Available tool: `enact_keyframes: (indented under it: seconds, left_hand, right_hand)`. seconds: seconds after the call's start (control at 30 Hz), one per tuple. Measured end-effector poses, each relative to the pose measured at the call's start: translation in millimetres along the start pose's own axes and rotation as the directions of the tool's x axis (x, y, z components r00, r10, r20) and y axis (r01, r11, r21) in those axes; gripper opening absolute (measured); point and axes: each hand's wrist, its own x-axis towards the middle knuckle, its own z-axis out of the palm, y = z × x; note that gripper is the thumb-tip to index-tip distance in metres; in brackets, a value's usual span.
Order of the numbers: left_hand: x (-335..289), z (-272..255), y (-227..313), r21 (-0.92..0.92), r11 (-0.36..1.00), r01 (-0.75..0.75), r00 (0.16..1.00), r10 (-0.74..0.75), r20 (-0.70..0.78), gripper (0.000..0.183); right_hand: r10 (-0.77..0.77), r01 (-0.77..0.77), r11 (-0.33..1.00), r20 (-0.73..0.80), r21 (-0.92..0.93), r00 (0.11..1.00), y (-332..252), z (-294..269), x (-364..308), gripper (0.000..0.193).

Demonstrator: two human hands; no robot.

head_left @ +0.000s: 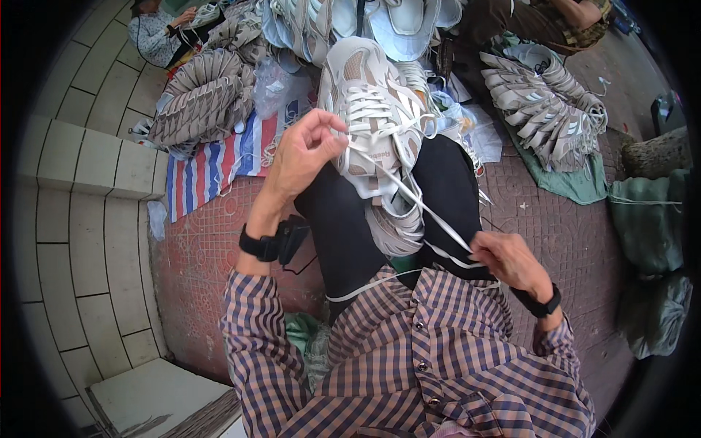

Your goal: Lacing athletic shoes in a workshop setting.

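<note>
A white and beige sneaker (354,66) rests toe-away over my knees, its white laces criss-crossed over the upper. My left hand (310,150) is at the left side of the lacing, thumb and fingers pinched at the near end of a shoelace (423,206). From there the lace runs taut down to the right. Its other stretch is pinched in my right hand (511,263), above my right thigh. Another pale sneaker (394,228) is partly hidden under the first, between my legs.
Curved rows of sneakers stand at left (204,98) and right (544,109); more shoes (401,25) lie ahead. A striped sheet (208,182) covers floor at left. Green sacks (646,219) stand at right. Tiled wall (62,212) borders the left. Two people sit at the far side.
</note>
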Motion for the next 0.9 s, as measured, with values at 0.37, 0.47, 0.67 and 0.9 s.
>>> enact_keyframes:
  seconds: [0.37,0.47,0.67,0.9]
  left_hand:
    - [-31,110,-6,0.123,0.98,0.155,0.946,-0.112,-0.306,0.025]
    - [-16,118,-3,0.059,0.969,0.239,0.938,-0.214,-0.272,0.028]
    - [-4,133,-14,0.017,0.981,0.194,0.921,-0.176,-0.347,0.023]
    - [-6,130,-15,-0.049,0.978,0.201,0.917,-0.205,-0.341,0.014]
  right_hand:
    - [-0.2,0.227,0.974,-0.457,0.003,0.866,-16,-1,101,0.013]
    - [-0.358,0.252,0.927,-0.461,-0.277,0.812,-25,-6,154,0.02]
    - [-0.503,0.285,0.737,-0.217,-0.613,0.836,-28,-23,176,0.02]
    - [-0.358,0.205,0.755,-0.129,-0.623,0.925,-6,-51,150,0.01]
